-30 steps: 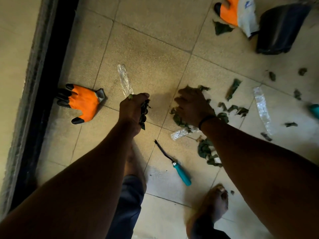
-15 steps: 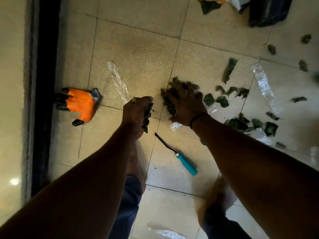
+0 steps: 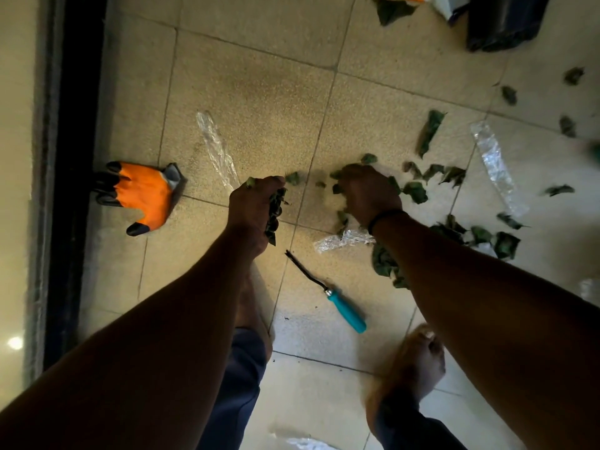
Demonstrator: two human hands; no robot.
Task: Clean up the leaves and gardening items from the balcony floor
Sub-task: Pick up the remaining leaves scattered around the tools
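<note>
The tiled balcony floor (image 3: 259, 102) fills the view, bordered on the left by a dark door track (image 3: 74, 157). 2 bare forearms reach down over it from the bottom of the frame. A black pot (image 3: 503, 21) lies at the top right edge. An orange glove (image 3: 143, 193) with black fingertips lies beside the track, well left of the hands. The left hand (image 3: 256, 209) is curled tight around a bunch of leaves (image 3: 275, 211) that sticks out of the fist. The right hand (image 3: 367, 193), just beside it, has its fingers curled down onto scattered leaves (image 3: 415, 191) on the tile, gathering some; whether it fully grips them I cannot tell. Clear plastic strips (image 3: 493, 164) lie among the leaves. A teal-handled hand tool (image 3: 344, 311) lies on the floor below the hands.
</note>
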